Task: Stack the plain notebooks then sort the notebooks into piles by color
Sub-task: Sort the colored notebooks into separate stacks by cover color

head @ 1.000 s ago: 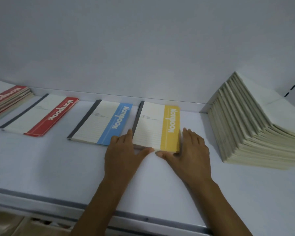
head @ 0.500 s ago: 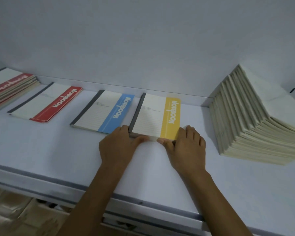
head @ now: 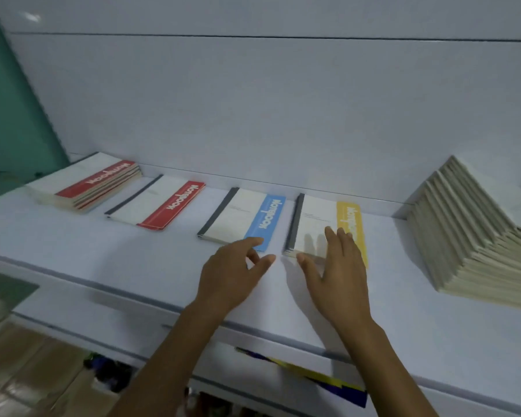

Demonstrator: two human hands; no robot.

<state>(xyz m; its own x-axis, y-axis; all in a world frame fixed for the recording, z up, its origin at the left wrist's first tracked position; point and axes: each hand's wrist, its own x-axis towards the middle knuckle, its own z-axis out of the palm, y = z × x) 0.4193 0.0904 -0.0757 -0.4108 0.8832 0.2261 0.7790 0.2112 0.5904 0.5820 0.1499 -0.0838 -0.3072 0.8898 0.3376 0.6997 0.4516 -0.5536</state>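
Notebooks lie in a row along a white shelf [head: 73, 266], seen from the head camera looking forward and down.

From far left: a stack of cream notebooks with red bands [head: 91, 182], a thin red-banded notebook [head: 157, 203], a blue-banded notebook [head: 244, 218], and a yellow-banded notebook pile [head: 316, 224] that looks more than one thick. Well apart on the right stands a tall stack of plain cream notebooks [head: 469, 236], fanned and leaning sideways towards the back wall.

The left hand [head: 229, 275] hovers at the blue-banded notebook's near corner, its fingers [head: 253, 242] loosely curled and holding nothing. Whether they touch the cover cannot be told.

The right hand [head: 337, 272] is spread flat over the near end of the yellow-banded pile, fingers [head: 340, 239] straight and wide, gripping nothing. A shadow on the cover suggests it sits just above.

A blue and yellow item [head: 313, 377] shows on the shelf below.

Judged from this, the colour piles are set out and are being squared up. One risk is the right hand pushing the top yellow cover askew. Another is the slanted plain stack sliding over if bumped, since its edges are not aligned.
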